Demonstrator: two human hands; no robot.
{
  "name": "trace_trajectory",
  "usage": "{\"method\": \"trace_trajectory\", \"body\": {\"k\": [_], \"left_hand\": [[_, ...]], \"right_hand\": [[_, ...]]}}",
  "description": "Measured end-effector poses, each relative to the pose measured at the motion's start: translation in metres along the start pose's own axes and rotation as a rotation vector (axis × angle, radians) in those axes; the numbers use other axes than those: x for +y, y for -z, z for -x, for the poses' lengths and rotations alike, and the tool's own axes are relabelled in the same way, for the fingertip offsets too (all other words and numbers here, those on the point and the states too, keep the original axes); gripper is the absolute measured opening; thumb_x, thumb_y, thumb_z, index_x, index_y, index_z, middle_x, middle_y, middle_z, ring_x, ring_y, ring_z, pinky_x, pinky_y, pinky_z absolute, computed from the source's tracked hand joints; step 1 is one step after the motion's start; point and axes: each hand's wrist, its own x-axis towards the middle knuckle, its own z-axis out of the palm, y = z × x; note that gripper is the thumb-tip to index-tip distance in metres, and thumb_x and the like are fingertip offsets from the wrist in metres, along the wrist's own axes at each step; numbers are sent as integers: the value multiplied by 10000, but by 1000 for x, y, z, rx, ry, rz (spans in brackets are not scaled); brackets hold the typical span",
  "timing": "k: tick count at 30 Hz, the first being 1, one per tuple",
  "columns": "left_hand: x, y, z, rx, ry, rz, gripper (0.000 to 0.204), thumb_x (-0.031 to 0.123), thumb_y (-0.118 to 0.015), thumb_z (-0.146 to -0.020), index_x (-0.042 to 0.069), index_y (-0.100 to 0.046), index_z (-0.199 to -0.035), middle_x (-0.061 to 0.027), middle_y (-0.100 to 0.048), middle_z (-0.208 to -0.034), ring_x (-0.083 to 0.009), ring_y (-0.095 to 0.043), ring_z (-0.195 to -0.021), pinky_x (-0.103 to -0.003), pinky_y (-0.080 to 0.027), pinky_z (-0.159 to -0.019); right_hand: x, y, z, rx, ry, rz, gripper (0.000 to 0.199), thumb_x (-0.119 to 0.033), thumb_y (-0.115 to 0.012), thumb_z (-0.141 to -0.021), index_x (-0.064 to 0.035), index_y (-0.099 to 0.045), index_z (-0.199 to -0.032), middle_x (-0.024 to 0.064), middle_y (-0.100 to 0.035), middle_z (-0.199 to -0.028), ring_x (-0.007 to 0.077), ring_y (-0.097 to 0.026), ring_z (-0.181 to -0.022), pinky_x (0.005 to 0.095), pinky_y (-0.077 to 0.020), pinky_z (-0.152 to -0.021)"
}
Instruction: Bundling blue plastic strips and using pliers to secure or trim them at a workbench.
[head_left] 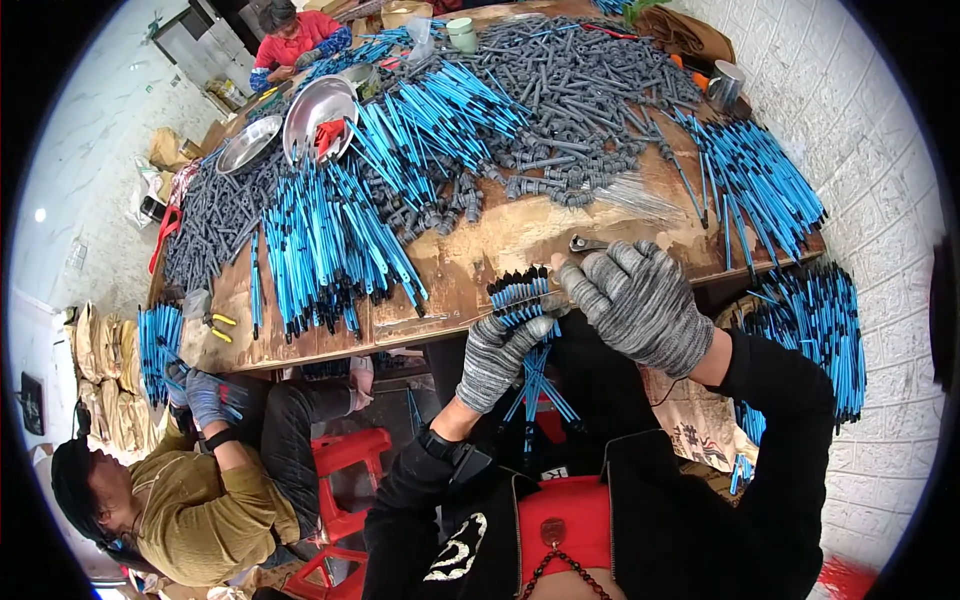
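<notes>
A bundle of slim blue rods with black ends (pixel 518 287) stands just off the table's front edge, its lower ends fanned out. My left hand (pixel 493 360), in a grey striped fingertip-less glove, is closed around it. Right beside the black tips is my right hand (pixel 645 305), gloved alike, its thumb and fingers drawn together. A thin pale strand seems to run from its fingertips across the bundle; how it is held is partly hidden. Behind the right fingers a small dark metal tool (pixel 588 243) lies on the table.
Heaped grey plastic pieces (pixel 580 90) cover the wooden table's (pixel 470 255) far side. Blue rods lie in piles left (pixel 325 240) and right (pixel 755 190). Thin clear strands (pixel 640 195) and yellow-handled pliers (pixel 217 325) lie there too. A co-worker (pixel 200 490) sits left, another (pixel 295 45) at the far end.
</notes>
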Motion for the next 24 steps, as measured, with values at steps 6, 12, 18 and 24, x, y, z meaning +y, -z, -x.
{"method": "trace_trajectory", "body": {"k": [6,12,18,24], "left_hand": [[-4,0,0,-29,-22,-2,319,44,-629,-839,46,-588,-1155,-20,-639,-1016,-70,-564,-887,-233,-466,-799],[0,-2,1,-27,43,37,246,61,-618,-848,12,-614,-1088,-69,-630,-1040,-151,-589,-966,-281,-455,-868],[4,-1,1,-51,42,23,232,74,-620,-851,23,-619,-1078,-48,-634,-1011,-126,-589,-913,-264,-469,-828],[5,-1,2,-60,59,69,237,79,-613,-859,44,-622,-1093,-27,-629,-1034,-96,-573,-914,-242,-474,-807]], "right_hand": [[2,0,-3,39,-48,-114,414,-111,-587,-725,-80,-596,-1138,68,-559,-925,227,-547,-849,354,-453,-687],[1,-10,-3,78,-177,-426,390,-48,-584,-726,-65,-599,-1115,108,-546,-964,267,-549,-875,370,-474,-747],[3,-2,-5,71,-258,-652,355,-23,-561,-734,-72,-613,-1082,132,-554,-962,294,-567,-894,369,-491,-766],[9,1,2,-27,-261,-648,369,4,-531,-777,-95,-594,-1127,150,-512,-1015,309,-545,-937,373,-479,-808]]}}
